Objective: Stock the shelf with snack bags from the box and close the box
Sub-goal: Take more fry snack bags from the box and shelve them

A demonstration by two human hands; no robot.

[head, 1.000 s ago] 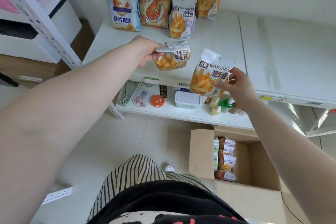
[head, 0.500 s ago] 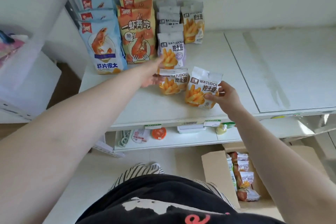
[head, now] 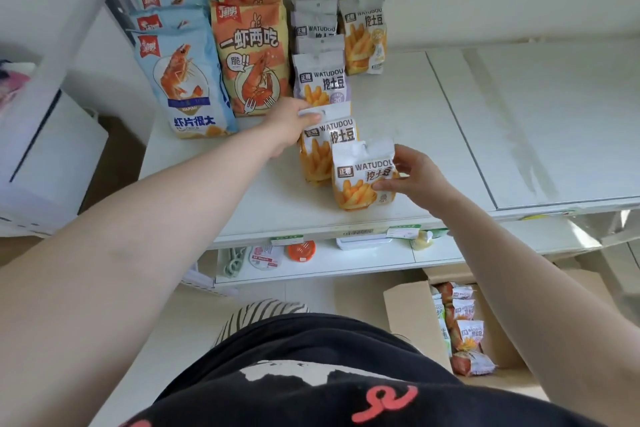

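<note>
Standing two fries bags on the shelf, the left hand pinches the far bag by its top seal while the right hand grips the near bag; light, crinkly, likely puffy packs, best held by sealed edges. More wait in the box.
</note>
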